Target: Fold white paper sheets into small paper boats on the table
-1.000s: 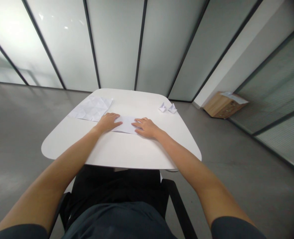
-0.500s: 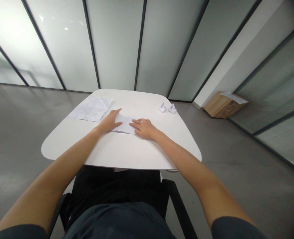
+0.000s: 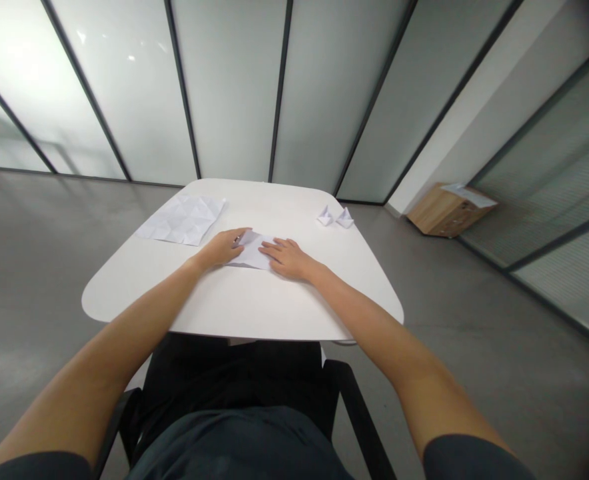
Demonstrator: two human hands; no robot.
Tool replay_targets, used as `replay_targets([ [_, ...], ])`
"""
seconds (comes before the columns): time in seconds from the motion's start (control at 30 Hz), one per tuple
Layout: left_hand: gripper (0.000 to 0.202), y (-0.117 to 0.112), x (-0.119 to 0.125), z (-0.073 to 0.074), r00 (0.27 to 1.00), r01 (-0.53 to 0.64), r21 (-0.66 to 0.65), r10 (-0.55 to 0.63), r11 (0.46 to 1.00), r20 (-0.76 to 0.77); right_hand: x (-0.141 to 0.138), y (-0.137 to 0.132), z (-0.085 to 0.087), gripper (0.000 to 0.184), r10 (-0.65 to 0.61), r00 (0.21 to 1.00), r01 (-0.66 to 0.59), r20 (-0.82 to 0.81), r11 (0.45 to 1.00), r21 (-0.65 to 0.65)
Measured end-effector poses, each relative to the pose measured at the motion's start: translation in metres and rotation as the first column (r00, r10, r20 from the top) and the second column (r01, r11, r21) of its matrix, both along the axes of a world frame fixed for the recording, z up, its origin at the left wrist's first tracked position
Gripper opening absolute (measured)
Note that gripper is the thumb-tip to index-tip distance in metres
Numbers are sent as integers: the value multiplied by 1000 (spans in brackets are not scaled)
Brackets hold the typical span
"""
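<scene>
The left hand [image 3: 222, 247] hides the left end of the paper [image 3: 255, 253] and the right hand [image 3: 287, 259] its right end, so its full length cannot be seen; its folds are hard to make out. Its long axis seems to run left to right, roughly along the surface's [image 3: 274, 307] near edge. It lies mid-surface, well in from every edge. The left hand is bent, thumb and fingers partly apart at the paper; whether it pinches it, I cannot tell. The right hand lies flattened on top, fingers slightly spread, gripping nothing. A creased sheet [image 3: 187, 219] lies toward the far left corner, two folded pieces [image 3: 345, 218] by the right edge, near the far right corner.
</scene>
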State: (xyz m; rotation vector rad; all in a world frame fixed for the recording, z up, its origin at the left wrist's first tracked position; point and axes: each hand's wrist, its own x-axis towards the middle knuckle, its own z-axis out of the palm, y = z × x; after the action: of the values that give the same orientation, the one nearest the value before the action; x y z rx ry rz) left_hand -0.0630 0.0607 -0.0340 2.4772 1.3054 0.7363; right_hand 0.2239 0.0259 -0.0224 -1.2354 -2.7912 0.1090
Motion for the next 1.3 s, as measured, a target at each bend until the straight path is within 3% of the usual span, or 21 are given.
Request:
replay_targets([
  [0.1,50,-6,3,5,993,112,15,-111,994,-33,0,1,-1,60,-1,1000,1,13,1000,-9],
  [0.2,49,-10,7,9,983,171,44,-168,984,-72,-1,1,-1,59,-3,1000,3,12,1000,-10],
  [0.4,57,-9,11,13,993,77,9,-75,997,-96,1,3,-1,58,57,998,-57,-26,998,1],
  [0.5,46,-11,13,14,988,43,59,-33,997,-151,2,5,-3,57,95,994,-94,-52,995,29],
  [0.63,33,-14,18,10,977,111,158,-79,981,-199,4,9,-5,55,135,987,-131,-90,990,42],
  [0.77,32,-14,21,5,972,158,159,-126,975,-197,10,16,-7,49,166,969,-161,-184,986,44],
  [0.97,31,-15,23,6,963,124,158,-80,980,-258,27,30,-10,25,112,948,-92,-298,993,80],
  [1.13,31,-17,23,7,957,135,180,-81,974,-278,46,40,-11,17,72,929,-36,-363,994,103],
  [1.3,31,-20,24,9,956,97,180,-41,979,-289,59,42,-6,13,-80,944,117,-319,988,101],
])
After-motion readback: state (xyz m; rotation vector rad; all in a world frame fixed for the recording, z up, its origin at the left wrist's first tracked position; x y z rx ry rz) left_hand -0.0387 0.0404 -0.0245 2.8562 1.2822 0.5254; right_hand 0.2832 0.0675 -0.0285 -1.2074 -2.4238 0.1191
